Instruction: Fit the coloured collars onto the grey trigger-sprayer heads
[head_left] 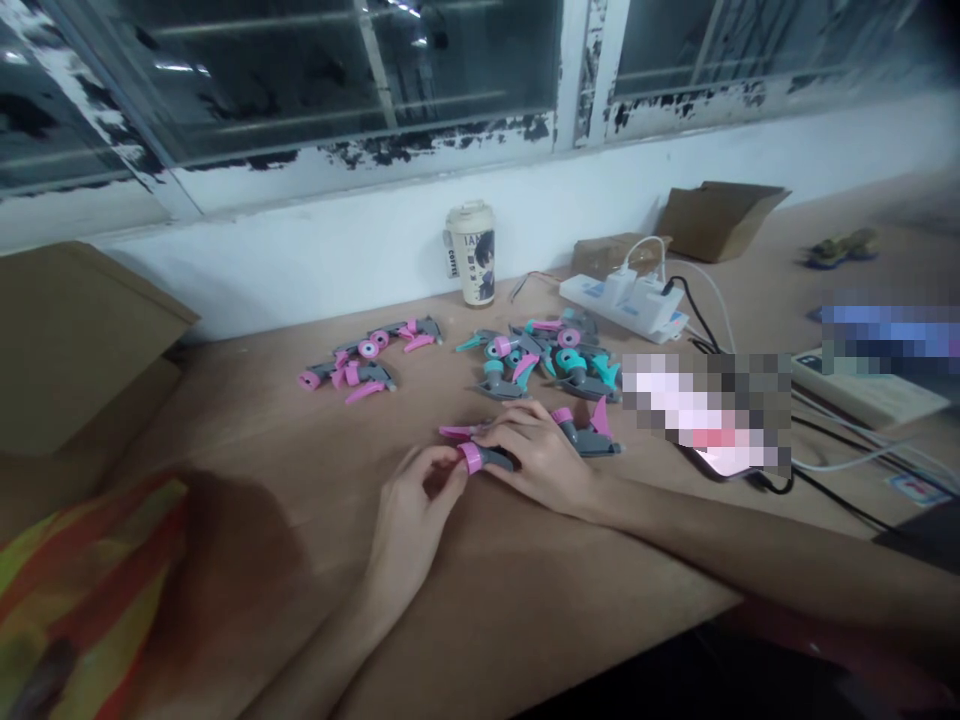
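Your left fingers (pixel 451 489) are pinching the pink collar (pixel 470 458) of a spray head (pixel 498 460), at seven o'clock from the mixed pile (pixel 529 345), while your right fingers (pixel 501 438) are gripping its grey body, so you're apparently adjusting the collar and next needing a steady hold.

Near the middle of the table (pixel 300 540), a spray head (pixel 491 460) between left hand (pixel 409 510) and right hand (pixel 540 460). Just right of the right hand, a loose spray head (pixel 589 438); farther right, a phone (pixel 705 425). Beyond the hands, a left cluster (pixel 369 375) and a right cluster (pixel 495 380) of spray heads. Behind both, before the wall (pixel 315 265), a cup (pixel 478 265). Right of the cup, a power strip (pixel 645 312); at far right, an open carton (pixel 712 222). At left, another carton (pixel 82 330).
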